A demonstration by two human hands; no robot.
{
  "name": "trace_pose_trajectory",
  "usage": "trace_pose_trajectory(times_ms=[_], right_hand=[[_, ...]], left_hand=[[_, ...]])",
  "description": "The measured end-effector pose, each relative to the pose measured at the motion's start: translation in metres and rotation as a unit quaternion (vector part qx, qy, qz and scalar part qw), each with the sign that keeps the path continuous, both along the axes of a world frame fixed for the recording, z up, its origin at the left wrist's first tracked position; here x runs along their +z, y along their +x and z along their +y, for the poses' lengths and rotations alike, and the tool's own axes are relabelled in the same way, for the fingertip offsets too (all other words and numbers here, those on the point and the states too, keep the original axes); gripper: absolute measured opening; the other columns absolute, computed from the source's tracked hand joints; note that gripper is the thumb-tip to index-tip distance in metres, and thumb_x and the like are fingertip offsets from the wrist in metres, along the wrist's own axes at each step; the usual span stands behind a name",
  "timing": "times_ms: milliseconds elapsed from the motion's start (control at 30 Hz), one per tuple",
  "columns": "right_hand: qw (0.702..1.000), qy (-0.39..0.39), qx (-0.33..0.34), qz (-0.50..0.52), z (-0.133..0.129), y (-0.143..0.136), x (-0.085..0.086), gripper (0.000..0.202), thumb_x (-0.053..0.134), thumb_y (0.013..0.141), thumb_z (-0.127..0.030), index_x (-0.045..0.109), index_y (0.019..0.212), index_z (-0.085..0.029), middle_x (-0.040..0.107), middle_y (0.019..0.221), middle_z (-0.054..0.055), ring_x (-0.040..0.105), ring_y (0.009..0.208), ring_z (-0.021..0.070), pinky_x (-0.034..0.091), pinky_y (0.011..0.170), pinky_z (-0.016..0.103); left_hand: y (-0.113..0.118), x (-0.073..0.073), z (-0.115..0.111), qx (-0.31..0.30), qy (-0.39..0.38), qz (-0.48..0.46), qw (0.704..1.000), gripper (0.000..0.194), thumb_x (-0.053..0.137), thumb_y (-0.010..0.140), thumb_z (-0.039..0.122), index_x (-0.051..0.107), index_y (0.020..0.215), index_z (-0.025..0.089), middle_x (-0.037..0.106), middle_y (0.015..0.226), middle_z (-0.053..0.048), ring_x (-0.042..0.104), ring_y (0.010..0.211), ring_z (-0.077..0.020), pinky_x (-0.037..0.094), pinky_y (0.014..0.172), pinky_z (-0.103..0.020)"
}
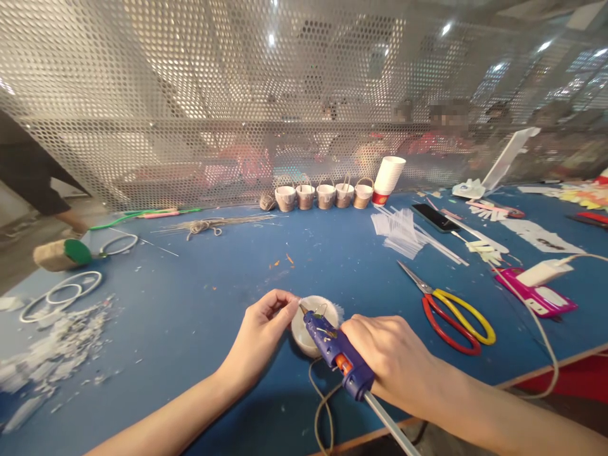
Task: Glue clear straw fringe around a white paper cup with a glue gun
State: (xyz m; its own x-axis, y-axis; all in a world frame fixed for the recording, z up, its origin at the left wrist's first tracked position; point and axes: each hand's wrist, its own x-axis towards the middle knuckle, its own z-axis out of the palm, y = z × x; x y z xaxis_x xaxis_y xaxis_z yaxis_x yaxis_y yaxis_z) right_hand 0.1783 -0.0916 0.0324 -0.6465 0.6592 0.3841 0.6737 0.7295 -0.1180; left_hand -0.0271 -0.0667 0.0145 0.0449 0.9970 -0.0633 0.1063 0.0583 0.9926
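My right hand [387,348] is wrapped around a blue hot glue gun [335,345] with a clear glue stick [392,424] jutting from its back end. The gun's nozzle points into the near side of my left fingertips, at the rim of a small white paper cup [304,339]. Thumb and forefinger of my left hand [266,320] pinch the cup's left rim. White frayed material shows along the cup's right side, and the gun hides part of its opening. A loop of cord [324,411] hangs below the cup.
Red-and-yellow-handled scissors [451,313] lie at right, near a pink power strip [536,292] and a phone [434,217]. Several small bucket-like cups [325,197] and stacked paper cups [389,179] line the mesh. White scraps [57,342] and rings [61,294] lie left.
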Motion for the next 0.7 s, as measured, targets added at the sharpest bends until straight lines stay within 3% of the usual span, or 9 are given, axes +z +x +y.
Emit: trace_pose_trajectory(times_ms=[400,700], right_hand=[[0.996,0.009,-0.051,-0.071,-0.0080,0.0027,0.0000,0.016,0.047,0.071,-0.003,0.047,0.073,-0.019,0.054,0.060,0.000,0.052,0.048,0.0156,0.027,0.046,0.029],[0.999,0.003,-0.019,-0.035,-0.0070,-0.0003,0.0020,0.012,0.043,0.077,-0.009,0.047,0.073,-0.019,0.053,0.059,0.000,0.050,0.047,0.0153,0.029,0.046,0.030]], left_hand=[[-0.0017,-0.0031,-0.0009,-0.002,0.007,0.005,1.000,0.025,0.062,0.078,0.041,0.065,0.077,0.016,0.067,0.074,-0.001,0.057,0.070,-0.0148,0.045,0.067,-0.024],[-0.0001,-0.0022,-0.0019,-0.001,0.020,0.016,1.000,0.025,0.061,0.078,0.041,0.065,0.077,0.016,0.069,0.078,-0.003,0.059,0.075,-0.0168,0.046,0.072,-0.026]])
